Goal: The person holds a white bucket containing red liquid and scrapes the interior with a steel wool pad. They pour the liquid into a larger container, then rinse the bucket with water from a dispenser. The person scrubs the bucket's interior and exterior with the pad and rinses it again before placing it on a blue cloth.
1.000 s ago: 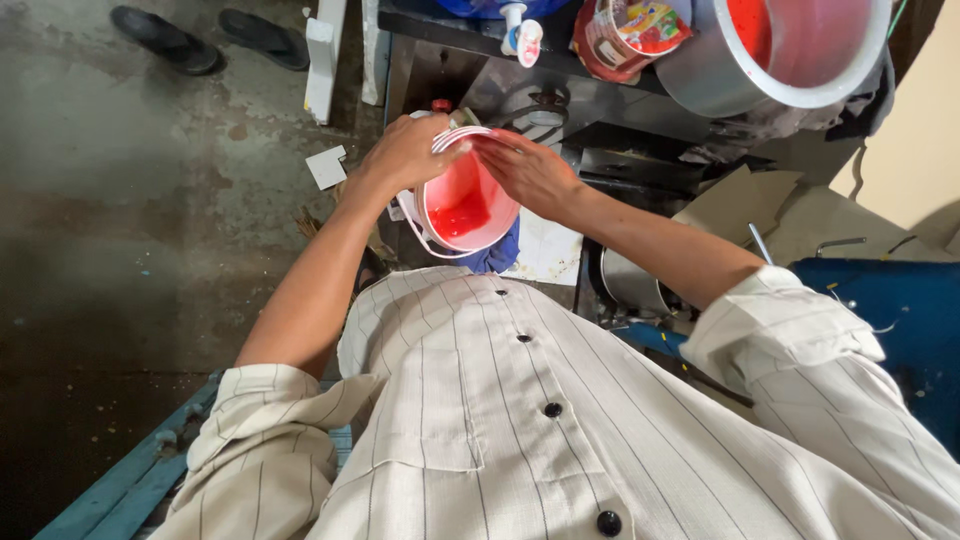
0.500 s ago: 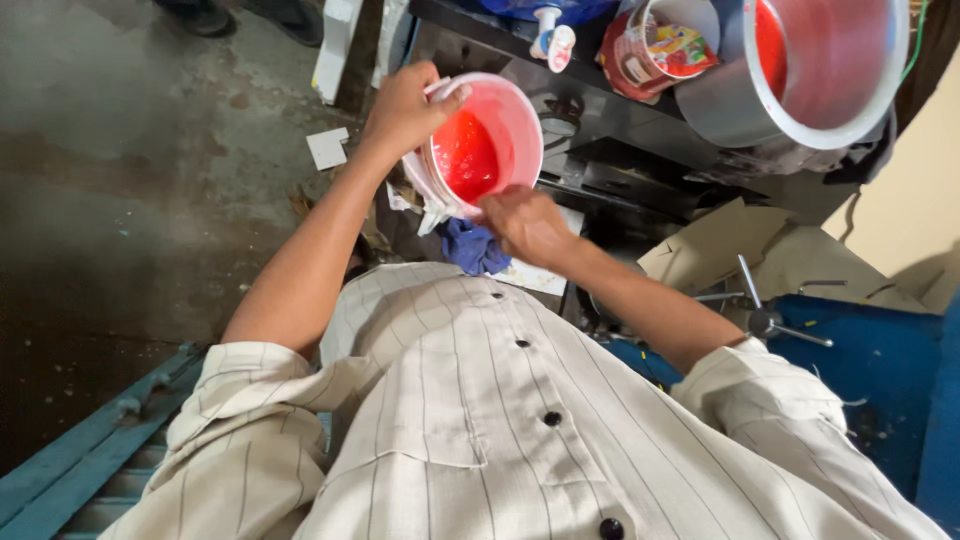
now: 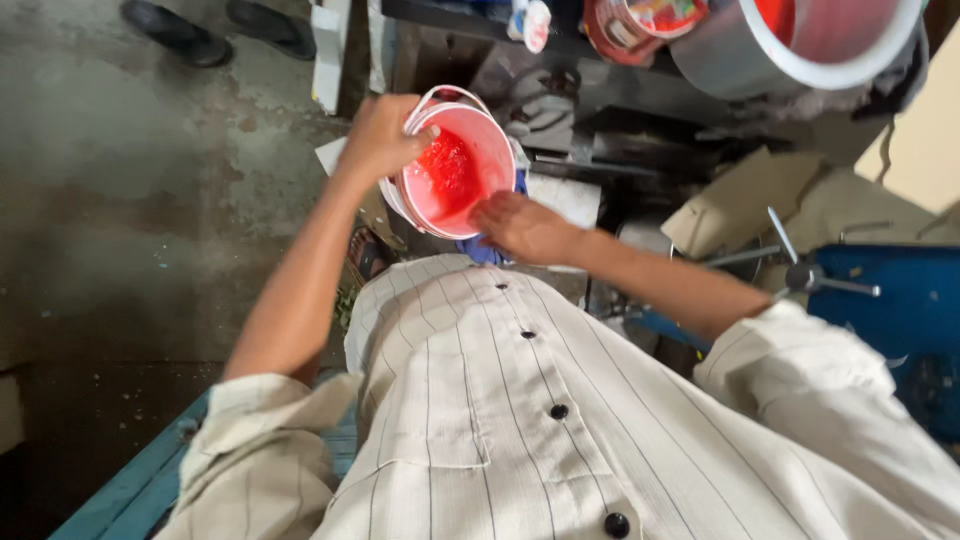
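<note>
- Above the concrete floor (image 3: 130,200): left hand (image 3: 378,135) clamped on small red-smeared bucket (image 3: 452,172) rim.
- Right hand (image 3: 522,226) against bucket's lower edge; grip unclear.
- Large bucket (image 3: 800,45), cardboard (image 3: 740,200) nearby.

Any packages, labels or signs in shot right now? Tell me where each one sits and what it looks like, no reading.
Round container, top centre on the dark shelf: red, with a colourful printed label.
Small bottle, left of it on the same shelf: white, with a blue and red label.
Flattened cardboard, right of the person's hands: plain brown, unprinted.
No signs or screens.
</note>
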